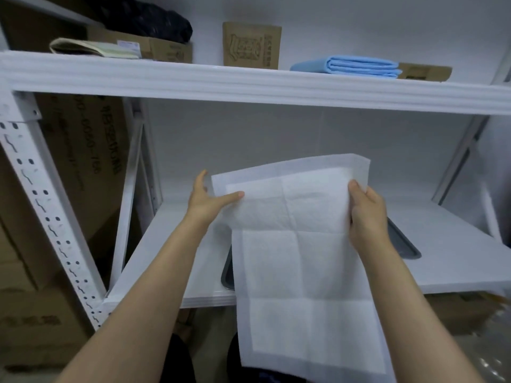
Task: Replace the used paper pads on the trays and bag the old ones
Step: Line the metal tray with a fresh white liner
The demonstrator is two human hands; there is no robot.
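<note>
A white paper pad (pixel 298 266) with fold creases hangs unfolded in front of me, its lower end dropping below the shelf edge. My right hand (pixel 367 214) grips its upper right edge, fingers curled round it. My left hand (pixel 207 200) holds the upper left edge, thumb laid on the front and fingers behind. A dark grey tray (pixel 403 244) lies on the white lower shelf (pixel 456 252) behind the pad, mostly hidden by it; its left corner shows beside the pad's left edge.
The upper shelf (pixel 249 78) carries folded blue pads (pixel 356 66), small cardboard boxes (pixel 250 45), a black bag (pixel 149 17) and a cream folded item (pixel 91 48). Large cardboard boxes (pixel 80 150) stand left of the perforated white rack post (pixel 41 205).
</note>
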